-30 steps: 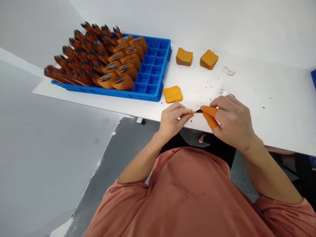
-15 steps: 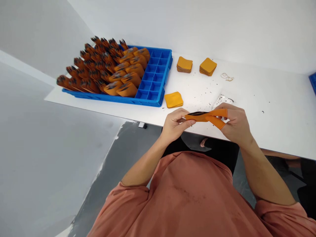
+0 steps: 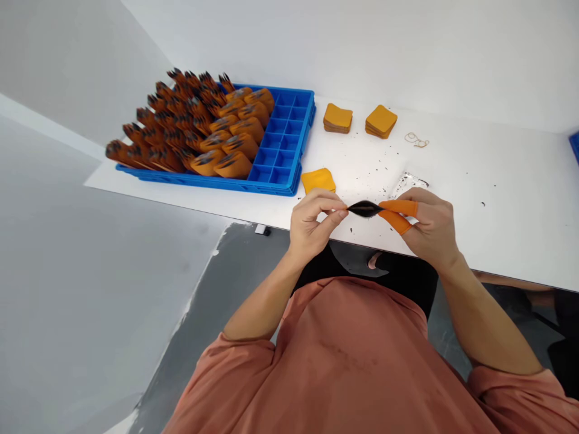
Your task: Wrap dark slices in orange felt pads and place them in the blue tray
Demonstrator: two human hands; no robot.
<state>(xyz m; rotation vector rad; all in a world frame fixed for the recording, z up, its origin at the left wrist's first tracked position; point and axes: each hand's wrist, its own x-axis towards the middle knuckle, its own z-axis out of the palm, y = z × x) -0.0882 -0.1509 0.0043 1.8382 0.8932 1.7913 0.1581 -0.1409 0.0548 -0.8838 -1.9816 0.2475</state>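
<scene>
Between my two hands is a small pouch (image 3: 364, 209), its dark mouth gaping toward me in a lens shape. The thumb and fingers of my left hand (image 3: 314, 223) pinch its left corner. My right hand (image 3: 429, 226) pinches the right corner, with orange finger covers on its thumb and index finger. The pouch is held just above the front edge of the table. Close behind my left hand lies a small stack of yellow-orange square pieces (image 3: 318, 179), partly covered by the fingers.
A blue compartment tray (image 3: 283, 187) at the left holds many folded orange pouches (image 3: 234, 164) in its left and middle cells. Two stacks of orange squares, a left stack (image 3: 337, 118) and a right stack (image 3: 381, 122), stand farther back. Rubber bands (image 3: 416, 140), a clear plastic bag (image 3: 407, 182) and dark scraps lie rightward.
The pouch has tipped so its mouth now faces me and gapes wider, its orange front no longer showing. My left hand has shifted slightly left and its thumb has moved up to the corner.
</scene>
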